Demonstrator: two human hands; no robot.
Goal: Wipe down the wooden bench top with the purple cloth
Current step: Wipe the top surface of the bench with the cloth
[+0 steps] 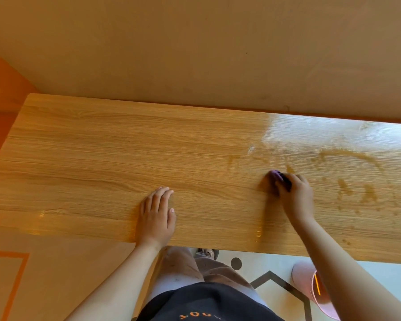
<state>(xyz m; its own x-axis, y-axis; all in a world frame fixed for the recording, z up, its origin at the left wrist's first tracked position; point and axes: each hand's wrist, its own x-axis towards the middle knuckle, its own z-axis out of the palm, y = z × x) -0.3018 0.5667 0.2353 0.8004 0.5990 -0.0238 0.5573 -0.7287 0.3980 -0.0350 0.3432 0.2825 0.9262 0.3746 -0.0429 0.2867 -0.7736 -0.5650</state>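
Okay, head view, 1 camera only. The purple cloth point(277, 176) is bunched into a small wad under the right hand point(295, 195), right of the middle of the tabletop point(90, 158) and about midway between the back and front edges. The right fingers point(299, 179) are curled round it, grasping, and only a bit of cloth pokes out on the left.

The left hand point(156, 213) lies flat near the front edge, about centre, fingers straight and released, holding nothing.

The cloth is likely soft, light and damp, with no set grip spot. Best kept wadded under the palm and pressed down, since the wet surface looks slick.

Wet streaks point(347, 156) and drops cover the right end; the left half looks dry. The left hand is the likely obstacle if strokes run leftward.

The wall point(195, 54) meets the back edge. A pink bucket point(305, 282) sits on the floor below the front edge at the right, partly hidden by the right forearm.
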